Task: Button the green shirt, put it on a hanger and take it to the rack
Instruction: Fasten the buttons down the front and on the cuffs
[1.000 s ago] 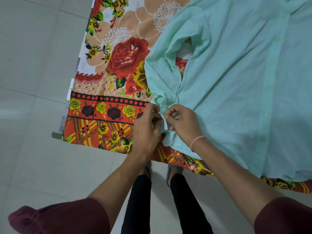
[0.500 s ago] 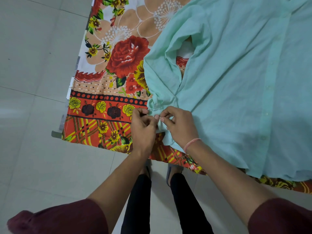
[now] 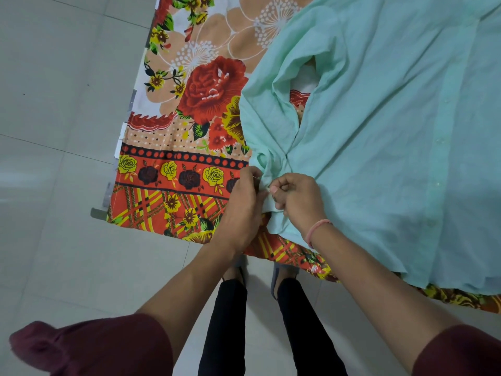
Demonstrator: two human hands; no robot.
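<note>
While the fingertips (image 3: pixel 273 189) of the right hand (image 3: pixel 298 202) pinch one edge of a sleeve cuff (image 3: pixel 271 206) and the curled fingers of the left hand (image 3: pixel 241 210) pinch the edge facing it, the two hands meet almost knuckle to knuckle, below and right of the large red rose (image 3: pixel 214 90) printed on the orange floral cloth (image 3: pixel 176 196); the step in hand looks to be fastening the cuff button; it should go best with one hand holding the buttonhole edge taut and the other tipping the button on edge and feeding it through, fabric kept flat. The pale green cotton shirt (image 3: pixel 393 131) lies spread out right of the rose, its sleeve looping down to the hands; button and hole are hidden between the fingers, so whether it is through cannot be told; the front placket (image 3: pixel 436 183) shows only faint buttons; the shirt's far side is cut off; no hanger or rack is in view.
</note>
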